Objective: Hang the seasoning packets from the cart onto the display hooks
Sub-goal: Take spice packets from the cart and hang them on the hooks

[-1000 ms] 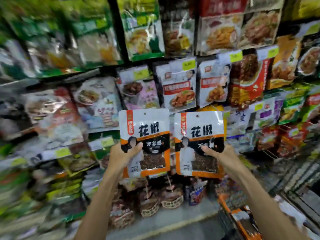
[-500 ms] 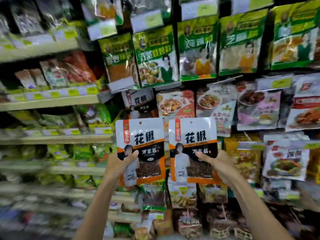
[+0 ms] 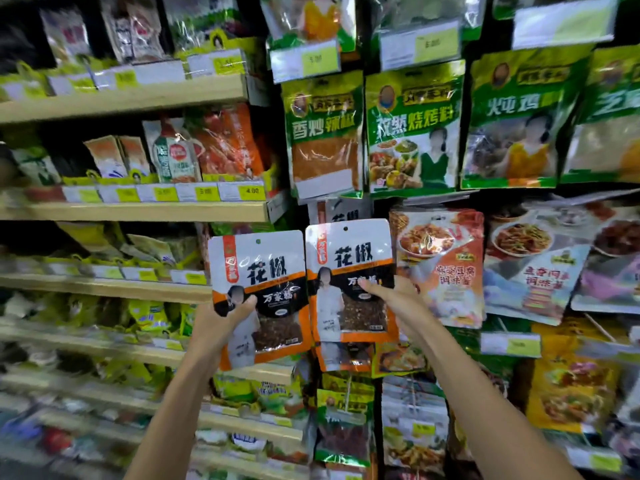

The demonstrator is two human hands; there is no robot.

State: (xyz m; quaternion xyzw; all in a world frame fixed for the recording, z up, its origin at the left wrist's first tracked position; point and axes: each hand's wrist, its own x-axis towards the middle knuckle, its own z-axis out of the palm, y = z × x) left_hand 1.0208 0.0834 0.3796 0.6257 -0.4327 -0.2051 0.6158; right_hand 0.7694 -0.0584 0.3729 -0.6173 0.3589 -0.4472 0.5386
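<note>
Currently both hands are loaded. Left hand (image 3: 221,322) grips the left peppercorn packet (image 3: 261,271) low down, thumb across the front, fingers behind. Right hand (image 3: 398,301) holds the right peppercorn packet (image 3: 349,258) the same way, thumb on the front, fingers hidden behind it.

Landmark: green chili packet (image 3: 323,133) hanging on the display. The right packet sits directly below it, close under its bottom edge. The left packet is below-left of it and a bit lower than the right one. Their side edges meet; can't tell if they overlap.

A matching hung packet (image 3: 343,211) peeks out just under the green chili packet, so I judge that's the target row. The hook itself isn't visible.

Risks, my read:
- The hang hole (image 3: 345,229) is small and the held packet covers the hook tip. That means blind threading, an easy miss and a dropped packet.
- There's no free hand to steady the hung stack, so pushing in may swing it.
- Both grips are low, far from the hole, so the top edge can flop away from the hook.
- The red sauce packet (image 3: 438,268), below-right of the green chili packet, hangs just beside the target row. Wrong-hook risk.
- The left packet could slip while attention is on the right one.

Containers:
- The cart isn't in view, contents unknown.
- Each held packet has a clear window (image 3: 277,330) showing dark peppercorns.
- The wooden shelves (image 3: 138,213) left of the green chili packet carry small sachets (image 3: 107,157) behind price tags (image 3: 207,194).
</note>
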